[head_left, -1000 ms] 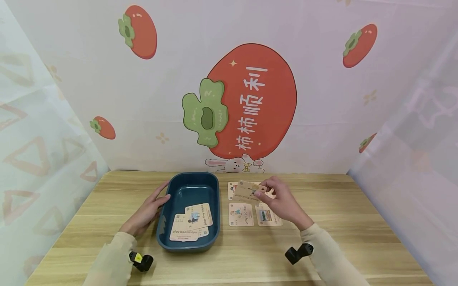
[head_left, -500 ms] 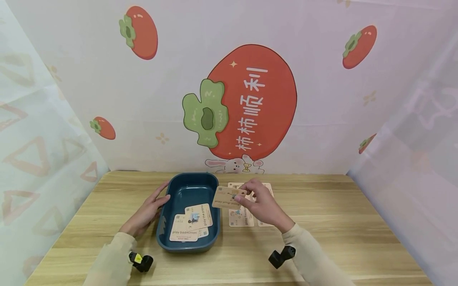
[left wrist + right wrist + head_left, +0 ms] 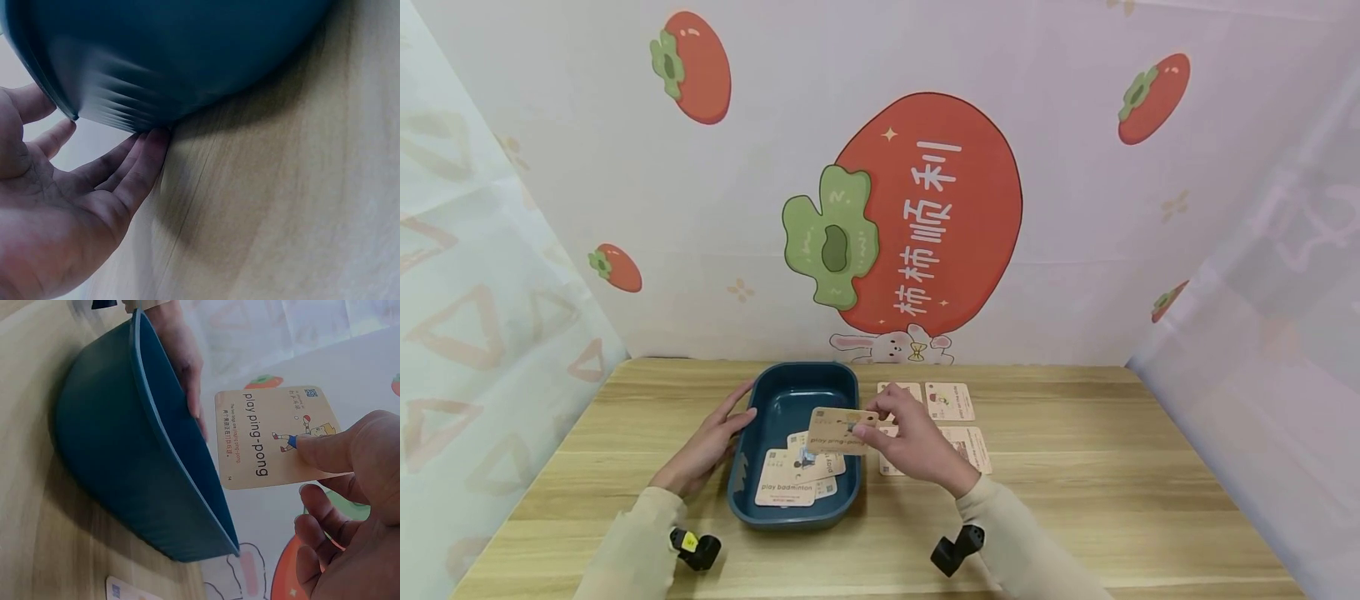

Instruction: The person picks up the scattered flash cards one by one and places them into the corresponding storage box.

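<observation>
My right hand (image 3: 917, 437) pinches a "play ping-pong" flash card (image 3: 269, 437) between thumb and fingers. In the head view the card overlaps the right side of a dark blue plastic bin (image 3: 773, 510). Fairly straight fingers of my left hand (image 3: 715, 442) touch the bin's left side, with the thumb at its rim; the left wrist view shows fingertips against the outer wall near the table. Inside the bin lie a "play badminton" card (image 3: 782, 492) and a "play the piano" card (image 3: 827, 465), partly over another card.
Several flash cards lie on the wooden table (image 3: 1075, 467) right of the bin, including one at the back (image 3: 950, 402) and one in front (image 3: 973, 448), partly behind my right hand. A persimmon-print backdrop (image 3: 1060, 275) stands along the table's back edge.
My right hand has carried the ping-pong card left, from above the laid-out cards to over the bin's right side. The left hand and the bin have stayed in place.
</observation>
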Available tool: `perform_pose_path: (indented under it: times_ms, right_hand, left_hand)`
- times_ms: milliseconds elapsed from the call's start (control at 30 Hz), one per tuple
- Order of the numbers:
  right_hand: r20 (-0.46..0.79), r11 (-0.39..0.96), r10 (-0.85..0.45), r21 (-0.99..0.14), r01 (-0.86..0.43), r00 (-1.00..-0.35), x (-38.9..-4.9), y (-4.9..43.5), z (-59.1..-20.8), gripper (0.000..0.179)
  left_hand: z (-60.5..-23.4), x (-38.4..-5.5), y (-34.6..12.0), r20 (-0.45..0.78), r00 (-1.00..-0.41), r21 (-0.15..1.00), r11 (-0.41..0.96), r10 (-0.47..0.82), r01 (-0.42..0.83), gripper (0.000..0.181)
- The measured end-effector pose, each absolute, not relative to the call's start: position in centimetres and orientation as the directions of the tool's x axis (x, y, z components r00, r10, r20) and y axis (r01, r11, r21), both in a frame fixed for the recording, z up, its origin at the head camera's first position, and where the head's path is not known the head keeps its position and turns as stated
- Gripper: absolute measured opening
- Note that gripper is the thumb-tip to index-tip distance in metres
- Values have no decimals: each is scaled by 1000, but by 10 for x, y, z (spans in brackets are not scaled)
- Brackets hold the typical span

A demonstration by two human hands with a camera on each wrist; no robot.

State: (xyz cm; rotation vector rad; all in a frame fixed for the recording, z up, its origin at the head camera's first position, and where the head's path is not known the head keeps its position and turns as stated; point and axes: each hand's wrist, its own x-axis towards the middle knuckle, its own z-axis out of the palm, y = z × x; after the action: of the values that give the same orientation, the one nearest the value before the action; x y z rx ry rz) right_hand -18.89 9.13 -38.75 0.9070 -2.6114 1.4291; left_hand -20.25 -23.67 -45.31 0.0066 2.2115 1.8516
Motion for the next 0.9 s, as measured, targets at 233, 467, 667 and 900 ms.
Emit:
perform_pose_path:
  times_ms: [233,467,667,900]
  right_hand:
    - [249,406,-472,-790,-459,-846,-187,83,-395,9]
    - [216,441,-465,-784,-436,-858,-187,80,-402,7]
    - [200,460,-480,-772,-440,-854,-188,81,-408,8]
    - [165,485,-495,-762,-428,-853,-189,80,-412,8]
  left_hand:
    - [-453,-203,-236,-184,-971,969,192,155,-153,66]
    - [-453,-203,-236,-189,-969,969,193,160,-157,66]
    - [-453,-203,-235,-191,-969,968,195,159,-158,66]
    - [-452,-202,-235,-190,-969,968,196,157,-158,66]
